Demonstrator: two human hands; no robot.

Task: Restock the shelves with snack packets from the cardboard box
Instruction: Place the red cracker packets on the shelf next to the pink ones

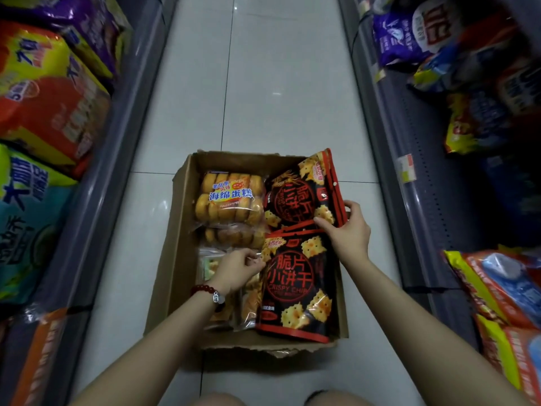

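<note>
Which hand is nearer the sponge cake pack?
Left. The left hand sits just below the sponge cake pack, in the box. The right hand is farther, gripping the upper crisp bag beside it.

Cardboard box [175, 259] sits on the floor [263, 83], mid-aisle, btwn shelves left [96, 200] & right [409, 200]. In the box: cake packs [228, 200] at far left, near crisp packet [295, 288] on the right side w/ far crisp packet [298, 194] behind it, tilted up over the box's far right corner. Small packets [248, 303] near left, just beside near crisp packet.
</note>
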